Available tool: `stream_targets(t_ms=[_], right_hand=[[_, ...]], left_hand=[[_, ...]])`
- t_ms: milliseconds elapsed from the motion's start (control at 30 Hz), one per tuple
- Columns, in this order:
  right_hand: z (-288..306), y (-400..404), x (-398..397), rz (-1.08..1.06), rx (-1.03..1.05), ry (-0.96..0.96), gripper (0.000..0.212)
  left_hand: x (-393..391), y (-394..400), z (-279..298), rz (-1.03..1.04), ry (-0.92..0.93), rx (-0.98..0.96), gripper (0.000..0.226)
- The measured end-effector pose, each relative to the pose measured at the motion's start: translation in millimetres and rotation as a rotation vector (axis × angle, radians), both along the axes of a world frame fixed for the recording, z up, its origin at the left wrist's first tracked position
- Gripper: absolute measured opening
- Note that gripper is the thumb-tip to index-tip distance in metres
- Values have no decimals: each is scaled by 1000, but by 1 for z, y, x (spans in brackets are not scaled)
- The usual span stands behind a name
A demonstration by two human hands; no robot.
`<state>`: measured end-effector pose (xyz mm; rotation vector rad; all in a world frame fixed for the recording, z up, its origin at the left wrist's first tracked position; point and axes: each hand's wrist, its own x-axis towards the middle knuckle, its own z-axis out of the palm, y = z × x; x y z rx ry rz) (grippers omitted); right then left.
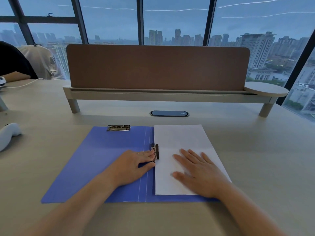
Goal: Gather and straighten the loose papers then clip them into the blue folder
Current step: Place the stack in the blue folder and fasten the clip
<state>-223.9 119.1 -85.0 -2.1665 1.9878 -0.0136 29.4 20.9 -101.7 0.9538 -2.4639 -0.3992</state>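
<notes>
Two hands at work on the open blue folder (95, 160), which lies flat on the pale surface (255, 150). Paper stack (180, 138) sits squared on the folder's right half, its left edge up against the spine clip (156, 152).

Left hand (133, 166): fingers (150, 155) curled at the spine clip, touching or pinching its lever; cannot tell if the clip is lifted or already down on the sheets. Right hand (199, 172): flat, fingers spread and straight, palm pressing the stack down, gripping nothing.

Handling, as a judgement:
- Papers look light, thin, floppy and slick against each other, so they likely slide or fan unless pinned. Flat-palm pressure mid-sheet suits them; lifting by one corner would likely bend them.
- Folder cover looks semi-stiff and smooth, may skate on the surface.
- Spine clip is metal, rigid, probably sprung; best taken at its lever, with fingertips clear of the closing edge.

Second metal clip (118, 127) sits at the far edge of the folder's left half, untouched. White object (8, 135) lies well apart at the left.
</notes>
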Motion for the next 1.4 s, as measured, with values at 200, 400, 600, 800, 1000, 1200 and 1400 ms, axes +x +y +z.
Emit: stream_targets(t_ms=[200,400,600,800,1000,1200,1400], right_hand=[[1,1,1,-7,7,5,74],[0,1,1,-10,-5,1,74],[2,2,0,-4,5,12,75],[1,3,1,-13,-5,23,84],[0,1,4,-27,-3,33,76],[-5,-2,17,-117,-74,-45,72],[-6,-2,22,-128,-103,-74,72]], left_hand=[[-5,10,7,46,-207,-122,91],[-3,10,5,13,-196,-180,85],[14,2,7,215,-88,-71,63],[78,-23,14,787,-312,234,74],[120,-19,26,950,-239,344,72],[116,-16,45,840,147,496,52],[116,-7,121,662,-43,433,56]])
